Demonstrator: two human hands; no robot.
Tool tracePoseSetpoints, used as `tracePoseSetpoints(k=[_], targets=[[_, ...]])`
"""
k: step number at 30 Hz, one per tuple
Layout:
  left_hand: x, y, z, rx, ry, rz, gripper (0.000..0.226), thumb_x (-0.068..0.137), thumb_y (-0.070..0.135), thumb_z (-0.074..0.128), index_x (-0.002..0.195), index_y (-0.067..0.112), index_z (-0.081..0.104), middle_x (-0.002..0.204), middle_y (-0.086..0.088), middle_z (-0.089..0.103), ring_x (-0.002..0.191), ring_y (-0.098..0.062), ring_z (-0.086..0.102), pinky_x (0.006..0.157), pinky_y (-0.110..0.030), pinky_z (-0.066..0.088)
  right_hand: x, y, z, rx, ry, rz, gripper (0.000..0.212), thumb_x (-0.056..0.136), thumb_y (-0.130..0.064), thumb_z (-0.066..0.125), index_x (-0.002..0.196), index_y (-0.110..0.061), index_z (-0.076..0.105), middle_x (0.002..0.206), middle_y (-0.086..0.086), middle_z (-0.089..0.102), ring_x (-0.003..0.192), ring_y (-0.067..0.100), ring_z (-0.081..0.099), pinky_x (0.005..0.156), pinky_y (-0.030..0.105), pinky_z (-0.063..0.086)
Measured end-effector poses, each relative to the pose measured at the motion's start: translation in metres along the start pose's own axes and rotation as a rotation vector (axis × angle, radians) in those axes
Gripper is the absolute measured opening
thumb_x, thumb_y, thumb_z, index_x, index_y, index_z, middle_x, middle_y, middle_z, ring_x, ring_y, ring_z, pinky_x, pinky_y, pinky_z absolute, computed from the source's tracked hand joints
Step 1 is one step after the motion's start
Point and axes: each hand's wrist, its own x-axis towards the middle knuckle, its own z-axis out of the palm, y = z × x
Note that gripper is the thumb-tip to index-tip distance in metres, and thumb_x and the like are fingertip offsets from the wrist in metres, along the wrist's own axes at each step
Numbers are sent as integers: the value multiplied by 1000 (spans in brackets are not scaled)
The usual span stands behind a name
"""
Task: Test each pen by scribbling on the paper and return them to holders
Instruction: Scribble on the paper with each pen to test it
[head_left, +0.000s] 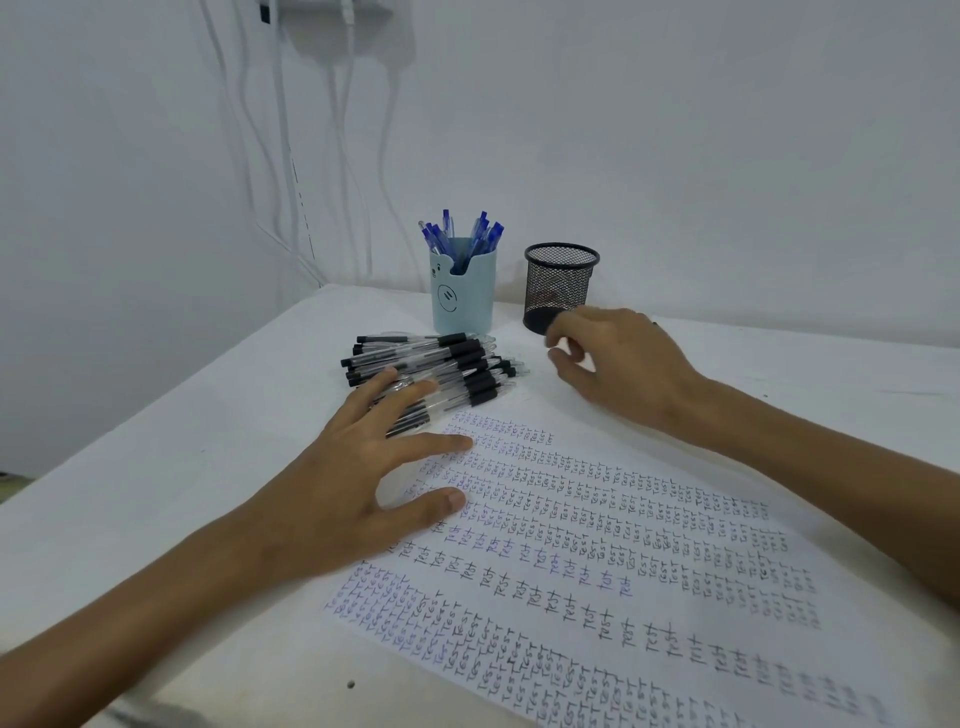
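A pile of black pens (441, 366) lies on the white table, left of centre. My left hand (363, 467) rests flat with spread fingers, fingertips on the near side of the pile and thumb on the paper (597, 545). The paper is covered in rows of written "test". My right hand (613, 358) hovers just right of the pile, fingers curled loosely, holding nothing. Behind the pile stands a light blue holder (462, 291) full of blue pens (460, 234). An empty black mesh holder (560, 286) stands to its right, just behind my right hand.
A white wall rises right behind the holders. White cables (332, 156) hang down the wall at the back left. The table's left edge (156, 405) runs diagonally from the back corner toward me.
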Motion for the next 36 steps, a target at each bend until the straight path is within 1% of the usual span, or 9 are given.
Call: tracePoseSetpoints(k=[3,7,11,16,20,22,25,31,36], targets=[[0,0,-1,7,3,2,55,89,83,43,140,61,50,168,22,19,158,-5,-6,124,-37,18,10,-23,6,15,38,-205,21,101,-21,59,118,-13,68,109,1,65,80,9,54,65,24,45],[0,0,0,11,3,-7,56,89,84,42,140,61,51,167,21,20,158,-6,-5,126,-39,20,31,-43,17,-63,105,-333,34,100,-20,60,132,-7,61,125,11,61,106,24,60,65,33,57],[0,0,-1,16,-12,-19,56,89,85,41,140,63,49,168,22,17,158,-4,-9,126,-36,16,43,-51,18,-120,84,-431,24,97,-17,65,117,-3,67,116,13,65,103,29,60,60,40,59],[0,0,0,12,-14,-8,56,90,84,41,141,61,50,168,19,19,159,-8,-4,128,-41,18,41,-53,9,-146,-6,-434,16,91,0,69,105,-3,61,101,13,66,92,29,59,67,43,58],[0,-1,0,10,-20,-14,56,90,85,41,140,62,49,168,21,18,159,-9,-4,128,-48,21,33,-46,3,-156,-77,-336,43,92,3,60,133,-5,50,108,14,61,90,29,57,71,40,54],[1,-1,0,14,-24,-16,56,90,85,41,141,63,48,168,21,17,159,-8,-5,127,-50,22,31,-37,5,-176,-73,-275,36,92,3,57,127,-3,54,105,15,57,87,29,55,71,43,53],[0,0,-1,1,-22,-18,55,90,84,41,140,63,48,168,24,17,158,-5,-8,128,-46,20,28,-24,9,-100,-76,-96,15,98,-14,48,104,-3,56,98,12,55,86,30,52,73,43,45],[0,-1,0,10,-24,-14,56,90,84,41,141,62,48,167,24,19,158,-6,-7,127,-45,20,14,-8,4,109,-171,157,79,84,-86,38,80,-9,50,73,-1,50,64,14,39,60,34,33],[0,0,0,13,-20,-11,56,90,84,42,141,62,48,167,23,20,158,-6,-5,127,-45,20,3,-9,1,251,-30,132,74,82,-86,40,63,-15,32,61,1,27,57,15,22,58,35,23]])
